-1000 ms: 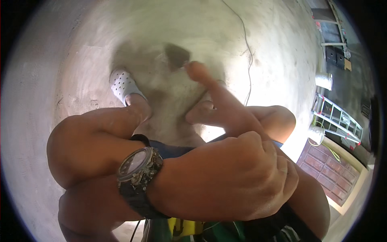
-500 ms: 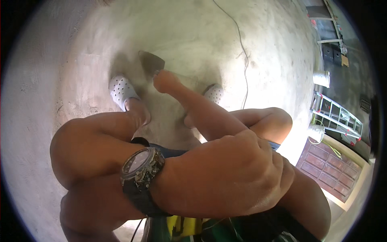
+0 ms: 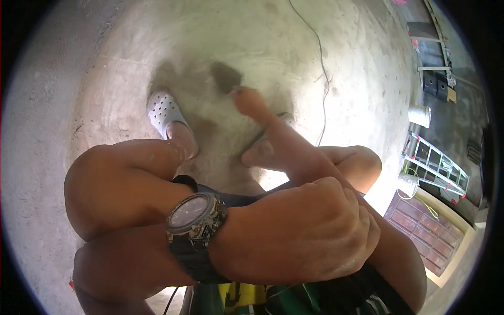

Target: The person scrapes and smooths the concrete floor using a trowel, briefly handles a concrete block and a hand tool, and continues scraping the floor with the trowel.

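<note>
My right hand (image 3: 249, 102) reaches out over the floor between my feet. It is closed around the handle end of a putty knife (image 3: 227, 77), whose wide dark blade points away to the left and is blurred; most of the handle is hidden by the fingers. Close to me, across my lap, my left hand (image 3: 310, 228) is curled into a fist with its back toward me. Its palm and fingertips are out of sight, so anything inside it cannot be made out. A dark wristwatch (image 3: 194, 223) sits on the left wrist.
Beneath me is a rough concrete floor (image 3: 252, 42), with a thin cable (image 3: 321, 58) running along it. My feet wear pale perforated clogs (image 3: 167, 111). At the right are a ladder (image 3: 436, 163), white buckets (image 3: 420, 115), a paneled wooden door (image 3: 428, 228) and dark boxes (image 3: 436, 86).
My right hand and the putty knife have shifted to the right over the floor. The left fist has stayed in nearly the same place, and the view has tilted slightly.
</note>
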